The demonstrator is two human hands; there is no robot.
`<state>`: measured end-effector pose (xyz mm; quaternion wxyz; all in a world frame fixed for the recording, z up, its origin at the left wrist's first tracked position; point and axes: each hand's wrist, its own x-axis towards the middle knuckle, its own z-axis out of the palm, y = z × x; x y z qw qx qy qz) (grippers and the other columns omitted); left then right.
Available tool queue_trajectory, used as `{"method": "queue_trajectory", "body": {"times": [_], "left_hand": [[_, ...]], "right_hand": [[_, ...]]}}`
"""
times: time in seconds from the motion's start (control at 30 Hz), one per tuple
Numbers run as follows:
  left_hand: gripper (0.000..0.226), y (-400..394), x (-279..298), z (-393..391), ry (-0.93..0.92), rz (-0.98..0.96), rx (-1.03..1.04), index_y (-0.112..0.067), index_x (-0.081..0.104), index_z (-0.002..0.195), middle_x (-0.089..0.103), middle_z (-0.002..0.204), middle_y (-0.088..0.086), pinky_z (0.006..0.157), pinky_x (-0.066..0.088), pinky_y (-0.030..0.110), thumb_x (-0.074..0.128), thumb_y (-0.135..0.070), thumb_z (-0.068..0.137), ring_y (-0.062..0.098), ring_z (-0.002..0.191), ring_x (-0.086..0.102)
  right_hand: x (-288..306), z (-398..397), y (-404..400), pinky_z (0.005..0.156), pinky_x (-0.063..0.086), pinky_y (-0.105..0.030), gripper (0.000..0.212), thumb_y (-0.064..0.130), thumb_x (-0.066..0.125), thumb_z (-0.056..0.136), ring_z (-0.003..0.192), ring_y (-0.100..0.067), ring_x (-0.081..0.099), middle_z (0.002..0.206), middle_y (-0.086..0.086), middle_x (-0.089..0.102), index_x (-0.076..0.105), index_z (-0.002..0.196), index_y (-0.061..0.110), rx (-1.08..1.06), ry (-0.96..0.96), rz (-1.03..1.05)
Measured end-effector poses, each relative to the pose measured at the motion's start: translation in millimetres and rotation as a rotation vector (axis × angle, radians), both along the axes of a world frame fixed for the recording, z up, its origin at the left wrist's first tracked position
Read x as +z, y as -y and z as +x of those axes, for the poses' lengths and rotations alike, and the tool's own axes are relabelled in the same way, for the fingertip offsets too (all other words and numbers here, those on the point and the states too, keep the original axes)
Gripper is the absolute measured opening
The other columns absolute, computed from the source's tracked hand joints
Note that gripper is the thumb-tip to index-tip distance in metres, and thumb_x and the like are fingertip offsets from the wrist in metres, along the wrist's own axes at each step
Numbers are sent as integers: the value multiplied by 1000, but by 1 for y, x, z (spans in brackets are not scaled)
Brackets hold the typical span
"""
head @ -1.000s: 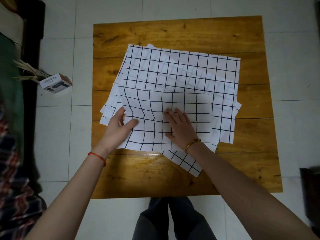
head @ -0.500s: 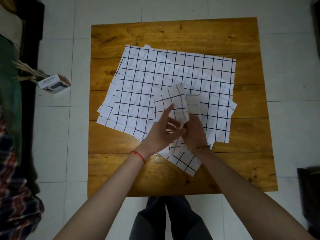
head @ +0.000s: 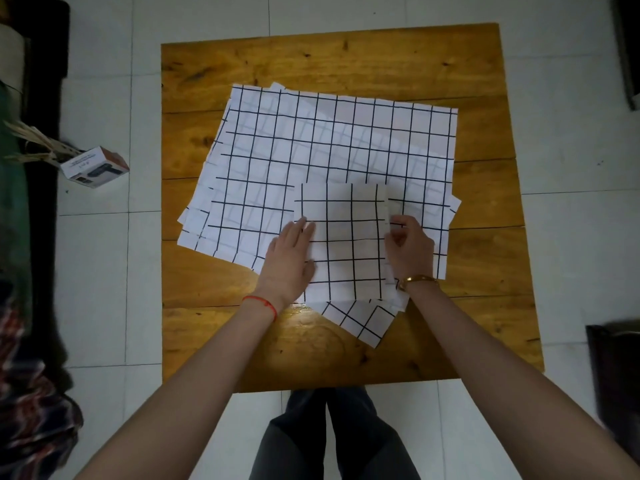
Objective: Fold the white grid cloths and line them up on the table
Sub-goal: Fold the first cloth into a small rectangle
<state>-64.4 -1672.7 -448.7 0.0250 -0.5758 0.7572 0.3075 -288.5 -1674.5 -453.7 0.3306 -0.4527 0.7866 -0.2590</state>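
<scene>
Left hand (head: 291,259) lies flat on the folded cloth (head: 344,242) at lower centre of the desk (head: 346,60), right hand (head: 410,251) pinches its right edge; it looks thin, limp, slippery, best held at the edges.

Head camera looks straight down on table (head: 346,60)

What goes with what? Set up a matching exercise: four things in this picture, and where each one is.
Things:
1. folded cloth
2. small box
3. left hand
4. right hand

Places:
A. on the floor left of the table
B. pinching the folded cloth's right edge
C. flat on the folded cloth's left edge
D. on the pile of unfolded cloths

Pairs: 1-D, 2-A, 3-C, 4-B
</scene>
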Motion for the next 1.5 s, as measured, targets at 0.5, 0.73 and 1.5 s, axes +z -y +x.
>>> {"method": "queue_trajectory", "body": {"times": [0.5,0.73,1.5], "left_hand": [[78,58,-3,4,284,-34,-66,-15,-5,154,-10,162,2,121,7,50,46,-28,97,26,149,-9],[78,60,-13,8,360,-10,-128,-17,-11,153,-16,161,-1,120,6,53,42,-36,99,27,148,-13],[60,4,-29,24,373,-231,-260,-11,8,154,6,162,4,119,14,51,35,-26,103,26,149,7]], "right_hand": [[-7,74,60,117,5,-52,58,32,31,98,146,-29,1,159,-1,9,12,151,15,956,-615,37],[-19,65,57,117,7,-54,59,39,16,96,146,-28,7,158,-1,16,17,150,15,957,-689,117],[-11,60,29,117,2,-53,54,29,21,100,147,-25,-4,159,3,3,8,151,17,901,-624,166]]}}
